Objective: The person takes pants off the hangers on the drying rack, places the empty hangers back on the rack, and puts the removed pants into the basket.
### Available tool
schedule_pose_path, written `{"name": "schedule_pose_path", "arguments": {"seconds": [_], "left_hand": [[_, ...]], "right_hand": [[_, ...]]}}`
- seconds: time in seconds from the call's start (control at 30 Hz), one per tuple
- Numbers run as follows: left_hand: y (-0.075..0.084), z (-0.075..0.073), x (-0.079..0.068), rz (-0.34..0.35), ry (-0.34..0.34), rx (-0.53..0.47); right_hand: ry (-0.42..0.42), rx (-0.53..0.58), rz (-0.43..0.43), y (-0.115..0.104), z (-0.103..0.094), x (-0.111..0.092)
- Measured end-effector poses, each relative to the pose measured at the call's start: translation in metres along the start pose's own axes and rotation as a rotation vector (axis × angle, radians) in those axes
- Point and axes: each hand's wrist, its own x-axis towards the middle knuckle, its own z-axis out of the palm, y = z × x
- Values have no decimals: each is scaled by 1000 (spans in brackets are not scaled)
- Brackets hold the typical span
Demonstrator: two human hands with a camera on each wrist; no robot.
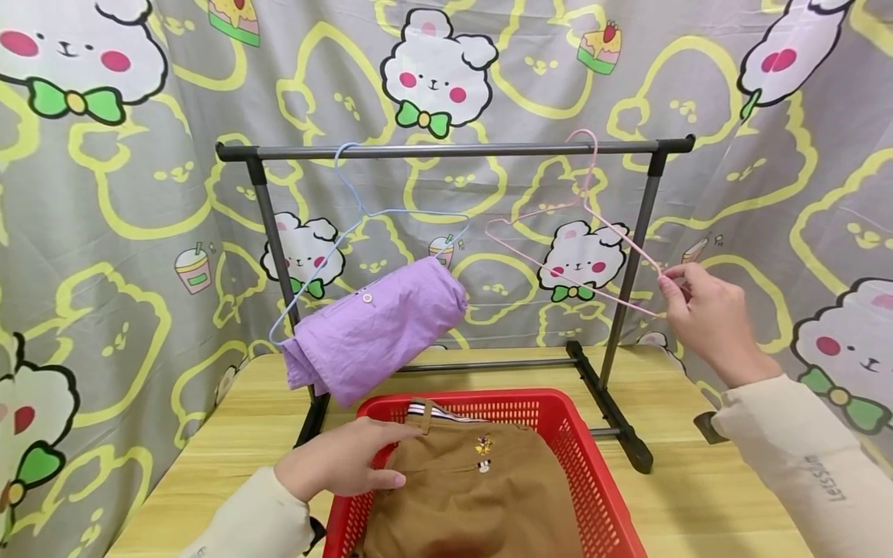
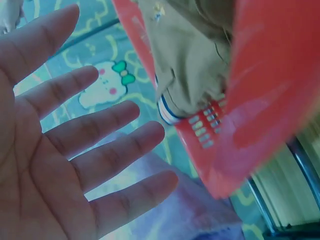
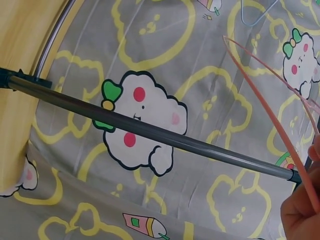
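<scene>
My right hand [image 1: 708,314] pinches the right end of a pink hanger [image 1: 533,260], whose hook sits over the rack's top bar; the right wrist view shows the pink hanger [image 3: 272,120] running into the fingers. My left hand [image 1: 352,457] hovers over the left rim of a red basket [image 1: 558,399], fingers spread and nothing in them. In the left wrist view the palm of that left hand [image 2: 65,150] faces the camera. Brown pants [image 1: 481,496] with a striped inner waistband and small embroidery lie in the basket. Folded purple cloth [image 1: 384,325] with a button hangs over a blue hanger [image 1: 349,182].
A dark metal rack [image 1: 453,150] stands on a wood-grain table [image 1: 209,442], its foot [image 1: 614,426] just right of the basket. Behind it hangs a grey curtain [image 1: 453,46] with white cartoon animals. The purple cloth hangs close above the basket's back left corner.
</scene>
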Motion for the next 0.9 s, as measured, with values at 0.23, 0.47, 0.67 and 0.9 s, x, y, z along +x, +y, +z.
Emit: {"name": "schedule_pose_path", "arguments": {"seconds": [0.23, 0.47, 0.67, 0.9], "left_hand": [[-19, -3, -10, -38, 108, -24], [-40, -1, -16, -73, 242, -64], [-51, -6, -23, -112, 314, -110], [-55, -11, -32, -126, 386, -78]], "right_hand": [[-17, 13, 23, 1, 2, -2], [-10, 19, 35, 5, 3, -6], [-12, 43, 105, 8, -1, -8], [-7, 133, 69, 18, -4, -10]]}}
